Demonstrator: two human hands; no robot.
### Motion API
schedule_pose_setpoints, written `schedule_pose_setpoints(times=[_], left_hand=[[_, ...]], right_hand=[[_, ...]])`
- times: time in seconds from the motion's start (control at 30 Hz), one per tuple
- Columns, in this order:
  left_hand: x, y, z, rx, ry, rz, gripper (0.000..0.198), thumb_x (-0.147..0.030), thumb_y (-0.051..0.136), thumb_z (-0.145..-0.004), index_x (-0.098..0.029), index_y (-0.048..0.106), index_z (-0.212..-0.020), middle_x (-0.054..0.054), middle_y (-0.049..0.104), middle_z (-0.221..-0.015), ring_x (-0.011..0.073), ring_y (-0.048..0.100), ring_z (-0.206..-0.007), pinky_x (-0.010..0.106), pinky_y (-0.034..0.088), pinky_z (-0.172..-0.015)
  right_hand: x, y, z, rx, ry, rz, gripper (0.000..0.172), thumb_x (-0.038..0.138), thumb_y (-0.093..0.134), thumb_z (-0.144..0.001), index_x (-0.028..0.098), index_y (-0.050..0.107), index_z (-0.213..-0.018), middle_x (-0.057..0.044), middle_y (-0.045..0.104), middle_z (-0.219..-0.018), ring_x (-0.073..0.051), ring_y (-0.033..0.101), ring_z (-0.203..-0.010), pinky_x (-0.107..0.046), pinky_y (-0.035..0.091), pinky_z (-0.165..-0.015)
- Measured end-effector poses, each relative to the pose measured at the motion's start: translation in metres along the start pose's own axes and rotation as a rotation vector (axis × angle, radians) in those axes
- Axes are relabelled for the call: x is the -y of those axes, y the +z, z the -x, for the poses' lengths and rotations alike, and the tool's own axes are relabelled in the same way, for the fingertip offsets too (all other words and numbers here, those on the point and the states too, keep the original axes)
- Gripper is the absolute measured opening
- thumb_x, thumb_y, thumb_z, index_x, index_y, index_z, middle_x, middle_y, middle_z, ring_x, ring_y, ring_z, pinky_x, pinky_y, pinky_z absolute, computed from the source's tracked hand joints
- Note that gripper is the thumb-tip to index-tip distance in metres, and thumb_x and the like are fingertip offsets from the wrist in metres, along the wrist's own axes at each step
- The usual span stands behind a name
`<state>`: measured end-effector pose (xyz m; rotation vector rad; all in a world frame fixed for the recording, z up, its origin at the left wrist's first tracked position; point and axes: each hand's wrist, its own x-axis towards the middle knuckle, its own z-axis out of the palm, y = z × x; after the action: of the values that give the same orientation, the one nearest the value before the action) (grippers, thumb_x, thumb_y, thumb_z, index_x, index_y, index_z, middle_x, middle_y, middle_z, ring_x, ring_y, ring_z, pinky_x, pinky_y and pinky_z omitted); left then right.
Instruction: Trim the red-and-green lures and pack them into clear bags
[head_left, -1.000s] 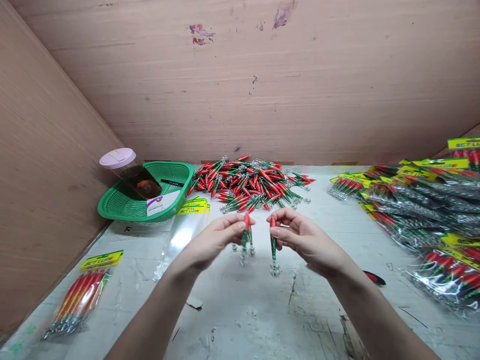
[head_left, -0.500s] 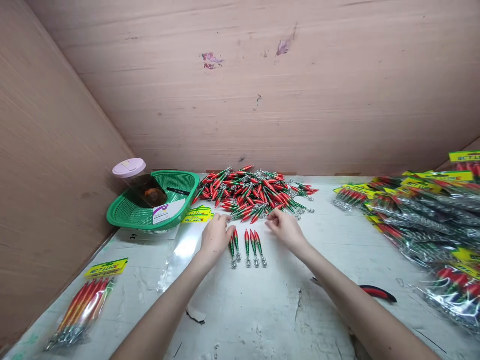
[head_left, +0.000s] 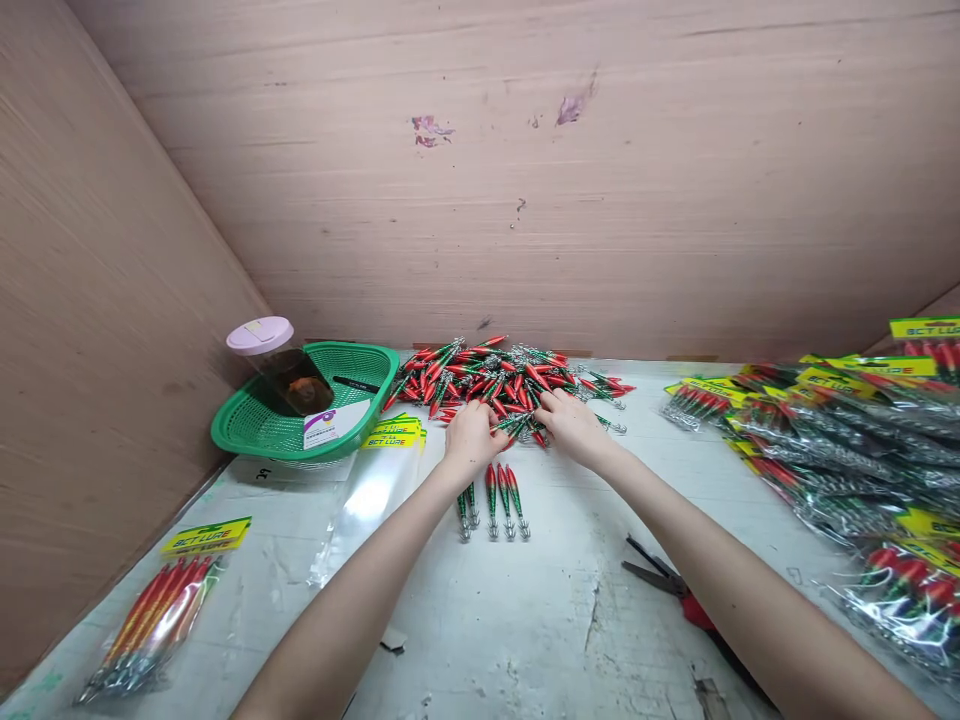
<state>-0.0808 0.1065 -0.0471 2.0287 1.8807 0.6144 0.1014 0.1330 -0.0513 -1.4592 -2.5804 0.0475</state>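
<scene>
A heap of red and green squid lures (head_left: 517,375) lies at the back of the table. My left hand (head_left: 472,438) is at the heap's front edge, fingers curled down among the lures; what they hold is too small to make out. To its right, my right hand (head_left: 571,425) touches the front right of the heap, its fingertips bent onto lures, with any grip unclear. Below my hands, several loose lures (head_left: 508,500) lie in a row, hooks toward me, the left ones partly covered by my left hand and wrist.
Left of the heap are a green basket (head_left: 345,445) with a lidded cup (head_left: 289,375), and clear bags (head_left: 371,500) with yellow headers. A packed bag (head_left: 161,610) lies front left. Pliers (head_left: 694,605) lie beneath my right forearm. Packed lures (head_left: 840,430) pile up at right.
Both hands have moved forward to the heap, the left also to the right. More of the pliers now shows beside my right forearm.
</scene>
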Motion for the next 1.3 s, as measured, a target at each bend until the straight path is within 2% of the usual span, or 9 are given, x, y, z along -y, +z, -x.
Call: schedule_pose_setpoints(times=[0.23, 0.37, 0.47, 0.6, 0.83, 0.93, 1.03, 1.13, 1.3], left_hand=[[0.005, -0.001, -0.005, 0.059, -0.010, 0.301, 0.024, -0.033, 0.055, -0.088, -0.015, 0.060, -0.103, 0.006, 0.063, -0.102, 0.0166, 0.062, -0.087, 0.037, 0.052, -0.078], [-0.003, 0.004, -0.012, 0.067, -0.040, 0.479, 0.025, -0.032, 0.055, -0.088, -0.015, 0.060, -0.106, 0.007, 0.062, -0.107, 0.0176, 0.061, -0.091, 0.038, 0.052, -0.080], [0.000, 0.002, -0.021, 0.068, -0.108, 0.626, 0.027, -0.033, 0.055, -0.088, -0.015, 0.059, -0.108, 0.007, 0.062, -0.106, 0.0170, 0.062, -0.088, 0.037, 0.053, -0.076], [0.007, 0.001, -0.026, -0.027, -0.190, 0.821, 0.031, -0.033, 0.055, -0.088, -0.015, 0.056, -0.114, 0.008, 0.061, -0.110, 0.0184, 0.061, -0.092, 0.038, 0.053, -0.077], [0.010, 0.002, -0.032, -0.191, -0.261, 1.056, 0.032, -0.032, 0.055, -0.088, -0.015, 0.055, -0.115, 0.008, 0.060, -0.112, 0.0186, 0.061, -0.092, 0.038, 0.053, -0.077], [0.013, -0.001, -0.034, -0.246, -0.273, 1.124, 0.029, -0.030, 0.056, -0.088, -0.015, 0.056, -0.112, 0.007, 0.061, -0.107, 0.0173, 0.061, -0.087, 0.036, 0.054, -0.074], [0.013, 0.000, -0.028, -0.314, -0.255, 1.197, 0.028, -0.021, 0.054, -0.088, -0.018, 0.051, -0.115, 0.004, 0.062, -0.101, 0.0133, 0.063, -0.084, 0.029, 0.053, -0.074], [0.012, 0.004, -0.017, -0.358, -0.222, 1.274, 0.035, -0.017, 0.053, -0.086, -0.023, 0.042, -0.119, 0.003, 0.064, -0.099, 0.0116, 0.066, -0.088, 0.024, 0.050, -0.076], [0.010, 0.006, -0.012, -0.315, -0.221, 1.358, 0.032, -0.018, 0.064, -0.077, -0.018, 0.047, -0.103, 0.005, 0.067, -0.091, 0.0154, 0.069, -0.083, 0.028, 0.053, -0.074]], right_hand=[[-0.020, -0.007, 0.012, -0.137, -0.003, -0.263, 0.023, 0.033, 0.054, -0.091, 0.017, 0.059, -0.108, -0.006, 0.061, -0.110, -0.018, 0.060, -0.095, -0.039, 0.051, -0.083], [-0.027, -0.007, 0.020, -0.291, 0.103, -0.507, 0.024, 0.034, 0.054, -0.092, 0.016, 0.058, -0.107, -0.005, 0.062, -0.102, -0.016, 0.061, -0.087, -0.036, 0.052, -0.077], [-0.028, -0.007, 0.031, -0.394, 0.215, -0.696, 0.024, 0.036, 0.052, -0.092, 0.015, 0.058, -0.101, -0.001, 0.061, -0.088, -0.011, 0.059, -0.069, -0.027, 0.051, -0.063], [-0.027, -0.009, 0.047, -0.473, 0.342, -0.914, 0.023, 0.037, 0.055, -0.091, 0.014, 0.057, -0.089, 0.005, 0.054, -0.069, -0.005, 0.048, -0.051, -0.019, 0.043, -0.047], [-0.019, -0.012, 0.067, -0.505, 0.462, -1.188, 0.019, 0.032, 0.055, -0.091, 0.014, 0.056, -0.087, 0.006, 0.050, -0.066, -0.004, 0.043, -0.048, -0.017, 0.038, -0.043], [-0.015, -0.018, 0.073, -0.511, 0.467, -1.291, 0.020, 0.033, 0.064, -0.084, 0.015, 0.057, -0.084, 0.007, 0.049, -0.064, -0.004, 0.039, -0.046, -0.017, 0.033, -0.042], [-0.010, -0.022, 0.077, -0.530, 0.463, -1.389, 0.031, 0.043, 0.074, -0.070, 0.017, 0.063, -0.083, 0.005, 0.053, -0.067, -0.006, 0.040, -0.049, -0.021, 0.035, -0.044], [-0.004, -0.021, 0.078, -0.532, 0.470, -1.467, 0.037, 0.048, 0.077, -0.063, 0.019, 0.067, -0.084, 0.000, 0.061, -0.078, -0.010, 0.052, -0.061, -0.026, 0.046, -0.057], [0.004, -0.017, 0.078, -0.515, 0.490, -1.577, 0.042, 0.046, 0.080, -0.060, 0.020, 0.066, -0.089, -0.002, 0.066, -0.084, -0.016, 0.061, -0.076, -0.035, 0.052, -0.074]])
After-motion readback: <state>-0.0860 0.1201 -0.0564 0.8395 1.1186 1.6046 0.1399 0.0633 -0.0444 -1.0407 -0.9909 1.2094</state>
